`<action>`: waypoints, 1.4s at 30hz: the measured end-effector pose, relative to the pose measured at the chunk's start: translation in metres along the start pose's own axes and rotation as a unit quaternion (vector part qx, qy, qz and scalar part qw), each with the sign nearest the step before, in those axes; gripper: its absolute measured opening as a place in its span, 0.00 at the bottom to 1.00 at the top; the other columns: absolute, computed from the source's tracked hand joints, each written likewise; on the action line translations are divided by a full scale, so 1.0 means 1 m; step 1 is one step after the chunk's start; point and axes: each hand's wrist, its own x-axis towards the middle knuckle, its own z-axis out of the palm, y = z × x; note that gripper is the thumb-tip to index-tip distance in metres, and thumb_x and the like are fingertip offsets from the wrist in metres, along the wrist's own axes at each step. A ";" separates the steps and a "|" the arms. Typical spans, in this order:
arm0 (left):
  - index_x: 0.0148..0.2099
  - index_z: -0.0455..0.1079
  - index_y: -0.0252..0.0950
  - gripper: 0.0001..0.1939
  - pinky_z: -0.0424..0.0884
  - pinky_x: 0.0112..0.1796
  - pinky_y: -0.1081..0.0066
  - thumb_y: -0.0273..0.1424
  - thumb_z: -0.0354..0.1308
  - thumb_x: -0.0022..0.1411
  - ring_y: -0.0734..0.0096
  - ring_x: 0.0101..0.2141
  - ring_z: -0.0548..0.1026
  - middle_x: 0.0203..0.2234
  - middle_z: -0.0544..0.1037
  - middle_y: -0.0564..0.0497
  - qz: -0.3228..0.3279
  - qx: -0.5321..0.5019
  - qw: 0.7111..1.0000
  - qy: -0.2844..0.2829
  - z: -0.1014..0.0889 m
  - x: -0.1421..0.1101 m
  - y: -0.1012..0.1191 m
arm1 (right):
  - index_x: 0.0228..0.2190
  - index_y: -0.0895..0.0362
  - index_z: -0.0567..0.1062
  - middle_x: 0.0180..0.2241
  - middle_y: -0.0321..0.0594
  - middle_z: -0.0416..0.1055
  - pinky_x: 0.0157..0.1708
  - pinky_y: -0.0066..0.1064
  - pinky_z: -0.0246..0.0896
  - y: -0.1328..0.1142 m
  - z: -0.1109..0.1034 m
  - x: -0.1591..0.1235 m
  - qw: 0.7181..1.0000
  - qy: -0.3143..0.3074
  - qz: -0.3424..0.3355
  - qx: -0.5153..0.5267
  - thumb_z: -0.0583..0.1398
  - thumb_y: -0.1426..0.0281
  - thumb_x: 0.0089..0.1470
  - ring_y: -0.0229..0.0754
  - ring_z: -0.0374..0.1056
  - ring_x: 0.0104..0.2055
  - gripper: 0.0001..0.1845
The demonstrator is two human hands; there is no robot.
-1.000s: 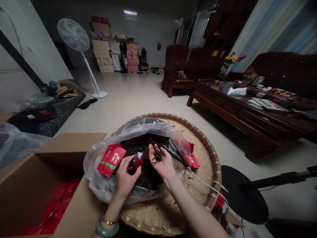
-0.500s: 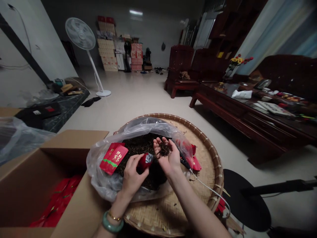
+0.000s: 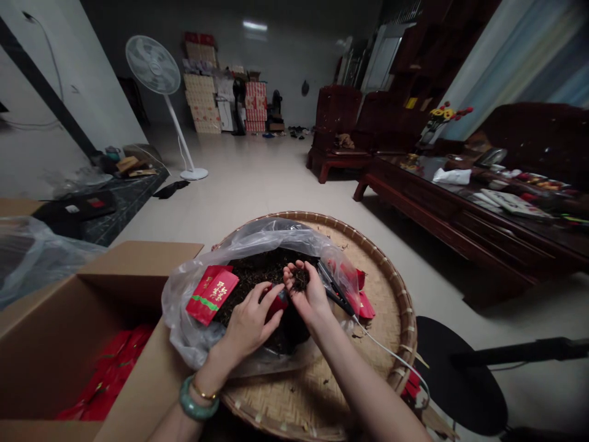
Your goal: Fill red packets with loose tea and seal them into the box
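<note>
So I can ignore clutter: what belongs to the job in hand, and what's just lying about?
Likely in the job:
red packet in the left hand
dark leaves in the right hand
plastic bag on the woven tray
perhaps the corded tool

Seemingly lying about:
white fan
stacked cartons
flowers

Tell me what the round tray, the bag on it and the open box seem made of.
Tray: matte bamboo, probably, from the woven strips.
Bag: clear, glossy plastic, judging by see-through wrinkles.
Box: dull cardboard, likely, given its brown folded flaps.
</note>
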 end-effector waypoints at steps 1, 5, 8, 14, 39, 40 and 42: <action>0.61 0.57 0.41 0.25 0.73 0.44 0.60 0.32 0.51 0.62 0.59 0.47 0.72 0.49 0.68 0.42 0.011 0.006 1.000 0.001 -0.005 0.002 -0.002 | 0.25 0.58 0.71 0.23 0.38 0.73 0.31 0.25 0.70 -0.002 0.001 0.000 1.000 0.003 0.008 0.003 0.56 0.71 0.55 0.34 0.71 0.27 0.08; 0.56 0.64 0.37 0.19 0.71 0.47 0.58 0.31 0.52 0.63 0.57 0.48 0.70 0.49 0.70 0.41 0.082 0.029 0.996 0.036 -0.014 0.009 -0.012 | 0.25 0.58 0.71 0.23 0.38 0.73 0.29 0.25 0.71 -0.010 0.007 -0.005 0.999 0.015 0.033 0.018 0.54 0.72 0.57 0.35 0.71 0.27 0.11; 0.46 0.70 0.37 0.10 0.72 0.45 0.60 0.31 0.55 0.62 0.59 0.45 0.70 0.43 0.74 0.43 0.130 0.032 0.989 0.065 -0.014 0.013 -0.018 | 0.24 0.58 0.71 0.23 0.39 0.73 0.29 0.24 0.70 -0.015 0.013 -0.010 0.999 0.013 0.040 0.022 0.52 0.73 0.58 0.34 0.71 0.27 0.13; 0.40 0.72 0.38 0.07 0.72 0.38 0.63 0.32 0.54 0.63 0.62 0.38 0.69 0.35 0.75 0.47 0.180 0.054 0.982 -0.010 -0.017 0.029 -0.020 | 0.24 0.58 0.71 0.23 0.38 0.73 0.29 0.26 0.70 -0.013 0.022 -0.015 0.999 -0.009 0.041 0.018 0.53 0.74 0.56 0.35 0.71 0.28 0.11; 0.40 0.71 0.37 0.05 0.71 0.43 0.63 0.28 0.54 0.62 0.64 0.43 0.69 0.40 0.71 0.45 0.163 -0.105 0.981 -0.005 -0.022 0.031 -0.024 | 0.24 0.58 0.79 0.25 0.38 0.75 0.37 0.31 0.63 0.002 0.023 -0.013 0.964 -0.169 -0.091 -0.182 0.55 0.62 0.50 0.40 0.68 0.31 0.16; 0.40 0.71 0.37 0.05 0.71 0.43 0.63 0.28 0.54 0.62 0.64 0.43 0.69 0.40 0.71 0.45 0.162 -0.104 0.981 -0.004 -0.022 0.031 -0.023 | 0.24 0.58 0.79 0.25 0.39 0.75 0.37 0.31 0.62 0.002 0.023 -0.013 0.960 -0.174 -0.096 -0.199 0.55 0.62 0.51 0.40 0.68 0.31 0.17; 0.41 0.71 0.37 0.06 0.72 0.42 0.64 0.28 0.54 0.62 0.64 0.43 0.70 0.40 0.72 0.45 0.161 -0.102 0.982 -0.002 -0.021 0.031 -0.023 | 0.25 0.58 0.79 0.26 0.39 0.75 0.38 0.32 0.62 0.001 0.021 -0.012 0.950 -0.181 -0.103 -0.233 0.54 0.60 0.52 0.41 0.68 0.32 0.19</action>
